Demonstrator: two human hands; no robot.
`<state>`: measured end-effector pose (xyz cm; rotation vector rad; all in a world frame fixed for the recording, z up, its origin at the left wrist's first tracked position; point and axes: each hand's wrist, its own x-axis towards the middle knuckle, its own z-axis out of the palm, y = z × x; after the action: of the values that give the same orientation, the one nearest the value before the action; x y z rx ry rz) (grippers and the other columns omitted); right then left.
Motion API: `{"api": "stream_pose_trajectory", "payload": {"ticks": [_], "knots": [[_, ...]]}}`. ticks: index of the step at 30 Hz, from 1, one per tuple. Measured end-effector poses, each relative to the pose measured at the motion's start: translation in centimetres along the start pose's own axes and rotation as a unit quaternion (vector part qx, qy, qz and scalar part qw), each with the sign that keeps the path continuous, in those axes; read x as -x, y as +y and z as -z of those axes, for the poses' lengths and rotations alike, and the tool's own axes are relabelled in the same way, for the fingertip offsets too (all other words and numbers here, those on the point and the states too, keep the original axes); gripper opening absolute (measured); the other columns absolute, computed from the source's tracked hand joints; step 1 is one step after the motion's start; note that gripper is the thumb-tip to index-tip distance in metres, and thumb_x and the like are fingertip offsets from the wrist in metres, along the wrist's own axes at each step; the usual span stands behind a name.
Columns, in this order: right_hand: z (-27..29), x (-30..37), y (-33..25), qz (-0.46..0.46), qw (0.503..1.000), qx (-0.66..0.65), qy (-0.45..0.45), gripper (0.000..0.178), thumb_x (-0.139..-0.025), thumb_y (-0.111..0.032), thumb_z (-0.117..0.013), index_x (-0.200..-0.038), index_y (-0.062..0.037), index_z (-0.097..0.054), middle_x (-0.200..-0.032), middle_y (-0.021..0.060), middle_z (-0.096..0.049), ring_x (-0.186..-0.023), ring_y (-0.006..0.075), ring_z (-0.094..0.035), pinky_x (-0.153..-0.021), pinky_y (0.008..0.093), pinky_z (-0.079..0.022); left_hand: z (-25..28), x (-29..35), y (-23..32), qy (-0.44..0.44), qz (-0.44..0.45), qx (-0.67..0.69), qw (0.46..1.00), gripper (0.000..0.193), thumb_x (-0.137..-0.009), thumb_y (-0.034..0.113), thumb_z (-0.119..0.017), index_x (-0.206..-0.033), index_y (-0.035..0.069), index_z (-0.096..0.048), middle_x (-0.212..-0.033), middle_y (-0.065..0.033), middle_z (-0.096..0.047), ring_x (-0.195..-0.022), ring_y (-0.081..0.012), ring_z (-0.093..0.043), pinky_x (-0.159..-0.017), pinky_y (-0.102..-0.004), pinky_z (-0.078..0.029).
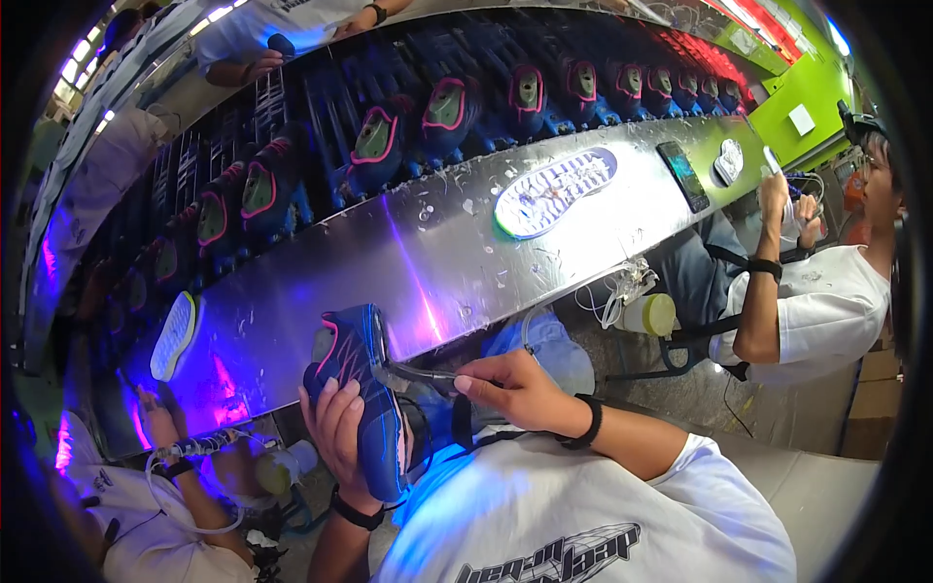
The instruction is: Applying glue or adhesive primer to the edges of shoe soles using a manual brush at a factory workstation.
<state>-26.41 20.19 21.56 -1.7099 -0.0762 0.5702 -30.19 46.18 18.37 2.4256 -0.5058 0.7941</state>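
Note:
My left hand (335,432) is closed around a dark blue shoe upper (379,437) with pink trim, held tilted on its side above the bench's near edge. Between the thumb and fingers of my right hand (515,384) is a thin dark brush-like tool (418,373). Its far end meets the edge of the upper near the toe or heel; which end, I cannot tell. Ahead on the metal bench (321,282) lies a white-and-lilac shoe sole (556,194) with a green rim. Another pale sole (175,335) rests at the left.
Behind the bench runs a rack line of blue shoe uppers (447,107) with pink collars. A phone (684,176) and a small white sole (728,162) lie to the right. Co-workers sit at both sides; a yellow-lidded container (653,315) stands near the right one.

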Motion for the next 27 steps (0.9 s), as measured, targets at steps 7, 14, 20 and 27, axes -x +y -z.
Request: {"api": "stream_pose_trajectory", "payload": {"ticks": [7, 14, 20, 27], "knots": [[0.2, 3.3, -0.5, 0.097, 0.994, 0.004, 0.047, 0.026, -0.103, -0.021, -0.074, -0.106, 0.0047, -0.076, -0.07, 0.0121, -0.066, -0.06, 0.0159, -0.058, -0.058, 0.0345, -0.047, 1.2, -1.2, 1.1, -0.076, 0.004, -0.03, 0.997, 0.072, -0.089, 0.024, -0.081, -0.145, 0.002, -0.041, -0.142, -0.0231, -0.058, -0.137, -0.0455, -0.054, -0.124, -0.069, -0.029], [0.6, 5.0, -1.4, 0.148, 0.988, -0.021, 0.048, 0.024, -0.1, -0.016, -0.075, -0.11, 0.0055, -0.076, -0.082, 0.0177, -0.072, -0.068, 0.024, -0.067, -0.063, 0.0363, -0.05, 1.1, -4.4, 4.0, -0.078, 0.038, -0.038, 0.995, 0.071, -0.091, 0.028, -0.078, -0.147, 0.001, -0.045, -0.146, -0.0218, -0.057, -0.14, -0.0447, -0.053, -0.126, -0.0657, -0.027], [1.3, 6.3, -1.7, 0.223, 0.97, 0.004, 0.096, 0.022, -0.1, -0.013, -0.073, -0.112, 0.0046, -0.076, -0.077, 0.015, -0.068, -0.063, 0.0253, -0.062, -0.059, 0.037, -0.046, 0.2, -7.1, 5.6, -0.085, 0.078, -0.049, 0.992, 0.071, -0.089, 0.026, -0.078, -0.149, 0.003, -0.047, -0.147, -0.0184, -0.057, -0.143, -0.0415, -0.052, -0.126, -0.063, -0.025], [3.5, 7.5, -4.3, 0.231, 0.945, 0.121, 0.198, 0.022, -0.095, -0.008, -0.073, -0.11, 0.0073, -0.075, -0.074, 0.0136, -0.064, -0.059, 0.0215, -0.059, -0.054, 0.0334, -0.044, -0.9, -11.0, 7.0, -0.112, 0.107, -0.082, 0.985, 0.07, -0.086, 0.027, -0.075, -0.144, 0.0, -0.049, -0.141, -0.0186, -0.057, -0.14, -0.0368, -0.052, -0.127, -0.0636, -0.021]]}}
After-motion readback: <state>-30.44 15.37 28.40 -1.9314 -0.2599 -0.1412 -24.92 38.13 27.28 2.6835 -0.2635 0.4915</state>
